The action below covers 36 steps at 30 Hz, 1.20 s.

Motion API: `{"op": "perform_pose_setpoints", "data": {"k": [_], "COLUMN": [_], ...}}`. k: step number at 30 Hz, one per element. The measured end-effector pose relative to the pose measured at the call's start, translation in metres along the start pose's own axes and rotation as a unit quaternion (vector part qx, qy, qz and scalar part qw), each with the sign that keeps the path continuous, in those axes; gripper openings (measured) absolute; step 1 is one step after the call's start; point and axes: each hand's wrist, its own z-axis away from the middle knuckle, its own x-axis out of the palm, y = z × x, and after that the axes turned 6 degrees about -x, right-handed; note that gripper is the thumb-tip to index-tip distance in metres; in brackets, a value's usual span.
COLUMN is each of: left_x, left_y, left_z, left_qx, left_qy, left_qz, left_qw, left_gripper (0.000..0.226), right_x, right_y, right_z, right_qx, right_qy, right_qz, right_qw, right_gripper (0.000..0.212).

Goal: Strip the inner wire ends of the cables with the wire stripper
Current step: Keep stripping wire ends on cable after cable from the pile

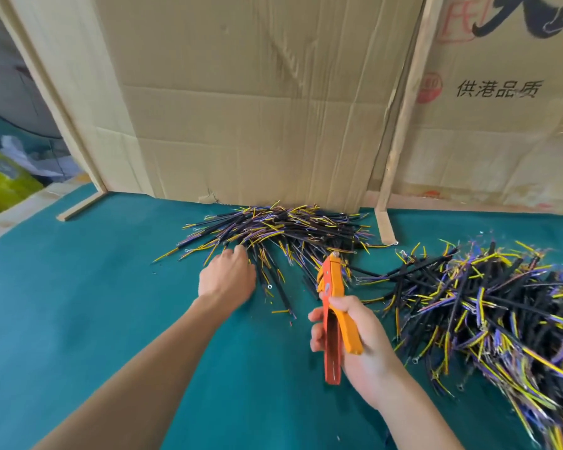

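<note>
Two bare forearms (no sleeves), unadorned hands

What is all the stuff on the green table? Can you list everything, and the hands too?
cable pile by the cardboard: one, black with yellow and purple wires, table's far middle
cable pile on the right: one, same colours, bigger
wire stripper: one, orange, in right hand
table cover: one, teal
cardboard sheets: several, tan, standing behind
wooden strips: a few, pale, against cardboard
left hand: reaching into the far pile
right hand: gripping the stripper's handles
</note>
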Motion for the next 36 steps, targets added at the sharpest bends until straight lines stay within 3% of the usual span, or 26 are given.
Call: {"op": "perform_pose_setpoints", "data": {"k": [4, 7, 12, 18, 21, 25, 29, 36], "left_x": [-0.006, -0.006, -0.005, -0.014, -0.016, -0.016, -0.003, 0.009], "left_y": [0.005, 0.001, 0.0, -0.004, -0.01, -0.01, -0.007, -0.005], "left_z": [-0.007, -0.005, -0.011, -0.024, -0.016, 0.017, 0.075, 0.123], "left_qx": [-0.056, -0.058, -0.07, -0.048, -0.062, -0.078, 0.015, 0.176], "left_qy": [-0.051, -0.047, -0.067, -0.14, -0.129, -0.101, -0.011, 0.052], "left_qz": [0.101, 0.113, 0.071, 0.126, 0.2, 0.353, 0.415, 0.352], "left_qw": [0.992, 0.991, 0.993, 0.981, 0.969, 0.927, 0.91, 0.918], "left_gripper": [0.017, 0.019, 0.05, 0.029, 0.02, 0.022, 0.024, 0.015], "right_x": [0.0, 0.002, 0.004, 0.002, 0.001, -0.001, -0.01, -0.015], "right_y": [-0.002, -0.004, -0.005, -0.005, -0.005, -0.004, -0.002, -0.007], "right_z": [0.002, 0.004, 0.005, 0.004, 0.004, 0.0, -0.002, -0.006], "right_qx": [-0.001, 0.002, 0.004, 0.013, 0.013, 0.013, 0.039, 0.045], "right_qy": [-0.006, -0.013, -0.017, -0.018, -0.027, -0.033, -0.056, -0.089], "right_qz": [0.009, 0.012, 0.019, 0.015, 0.019, 0.017, -0.017, -0.07], "right_qw": [1.0, 1.0, 1.0, 1.0, 0.999, 0.999, 0.998, 0.993], "right_gripper": [0.027, 0.037, 0.051, 0.052, 0.049, 0.058, 0.061, 0.049]}}
